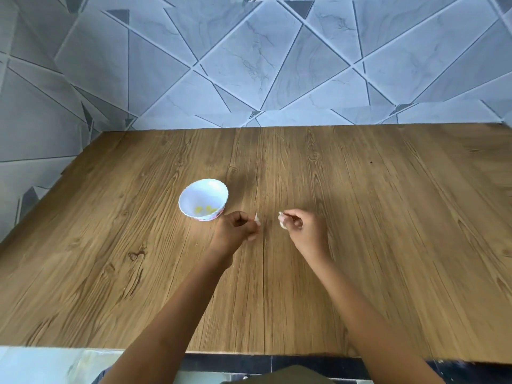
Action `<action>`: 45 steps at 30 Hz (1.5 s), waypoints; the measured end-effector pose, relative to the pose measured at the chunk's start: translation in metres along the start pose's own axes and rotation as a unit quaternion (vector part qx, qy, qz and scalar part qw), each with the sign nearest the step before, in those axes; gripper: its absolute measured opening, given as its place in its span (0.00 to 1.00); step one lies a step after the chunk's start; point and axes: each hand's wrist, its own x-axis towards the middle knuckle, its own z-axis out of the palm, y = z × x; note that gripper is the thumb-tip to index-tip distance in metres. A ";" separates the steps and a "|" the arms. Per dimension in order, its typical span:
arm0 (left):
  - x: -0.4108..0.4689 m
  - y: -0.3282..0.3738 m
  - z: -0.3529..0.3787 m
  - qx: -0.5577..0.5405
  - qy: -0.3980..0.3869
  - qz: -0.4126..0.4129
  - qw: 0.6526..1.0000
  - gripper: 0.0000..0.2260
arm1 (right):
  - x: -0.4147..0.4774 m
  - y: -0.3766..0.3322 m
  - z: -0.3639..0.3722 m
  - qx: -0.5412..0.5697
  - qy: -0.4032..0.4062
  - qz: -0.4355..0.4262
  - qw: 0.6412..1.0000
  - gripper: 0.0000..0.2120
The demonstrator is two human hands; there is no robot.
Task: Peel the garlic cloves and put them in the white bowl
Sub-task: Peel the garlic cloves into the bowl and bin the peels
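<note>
A small white bowl (203,199) with a scalloped rim stands on the wooden table, left of centre; a few yellowish peeled cloves lie in its bottom. My left hand (235,231) hovers just right of the bowl, fingers pinched on a thin white piece of garlic skin (256,218). My right hand (303,227) is a short way to the right, closed on a whitish garlic clove (282,221) that pokes out at the fingertips. The two hands are apart, with a small gap between them.
The wooden table (360,245) reaches back to a grey tiled wall (249,65). Its left edge runs diagonally beside the wall, and its front edge lies near my body.
</note>
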 end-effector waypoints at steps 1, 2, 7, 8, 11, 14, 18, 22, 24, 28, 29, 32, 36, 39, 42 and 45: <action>-0.003 -0.001 -0.003 -0.002 -0.006 -0.009 1.000 0.03 | 0.002 0.001 0.002 -0.044 -0.009 -0.035 0.998 0.07; -0.005 -0.004 -0.005 0.001 -0.011 -0.017 1.000 0.04 | 0.004 0.001 0.003 -0.074 -0.019 -0.059 0.995 0.07; -0.016 -0.009 -0.015 0.057 -0.014 -0.003 0.998 0.14 | 0.003 -0.001 0.008 -0.123 -0.070 -0.068 0.988 0.14; -0.019 -0.009 -0.017 0.051 -0.012 0.002 0.999 0.13 | -0.001 -0.003 0.007 -0.129 -0.073 -0.065 0.987 0.17; -0.028 -0.008 -0.022 0.051 -0.010 0.021 0.998 0.07 | -0.023 -0.009 0.001 -0.135 -0.020 -0.119 0.983 0.18; -0.037 -0.009 -0.026 0.064 0.010 0.029 0.997 0.06 | -0.049 -0.015 -0.004 -0.125 -0.012 -0.188 0.974 0.15; -0.049 -0.012 -0.031 0.093 0.049 0.019 0.994 0.03 | -0.073 -0.015 -0.001 -0.158 -0.115 -0.178 0.964 0.18; -0.062 -0.012 -0.034 0.109 0.028 0.004 0.994 0.03 | -0.084 -0.006 0.006 -0.255 -0.212 -0.145 0.932 0.29; -0.065 -0.013 -0.037 0.124 -0.002 -0.013 0.992 0.05 | -0.087 -0.004 0.009 -0.287 -0.224 -0.139 0.921 0.30; -0.064 -0.015 -0.048 0.139 -0.062 -0.065 0.986 0.03 | -0.088 -0.008 0.011 -0.301 -0.229 -0.140 0.915 0.29; -0.063 -0.014 -0.051 0.147 -0.069 -0.070 0.984 0.03 | -0.088 -0.009 0.010 -0.299 -0.230 -0.137 0.916 0.29; -0.056 -0.013 -0.056 0.182 -0.078 -0.079 0.977 0.02 | -0.088 -0.011 0.009 -0.315 -0.233 -0.134 0.910 0.29; -0.048 -0.013 -0.057 0.211 -0.089 -0.106 0.968 0.02 | -0.091 -0.016 0.010 -0.323 -0.234 -0.129 0.908 0.29; -0.043 -0.012 -0.051 0.247 -0.090 -0.112 0.958 0.03 | -0.091 -0.017 0.009 -0.327 -0.230 -0.124 0.908 0.29; -0.041 -0.013 -0.044 0.270 -0.080 -0.115 0.953 0.03 | -0.092 -0.017 0.009 -0.317 -0.226 -0.119 0.914 0.29; -0.042 -0.014 -0.043 0.272 -0.084 -0.108 0.952 0.04 | -0.093 -0.017 0.011 -0.319 -0.216 -0.119 0.915 0.29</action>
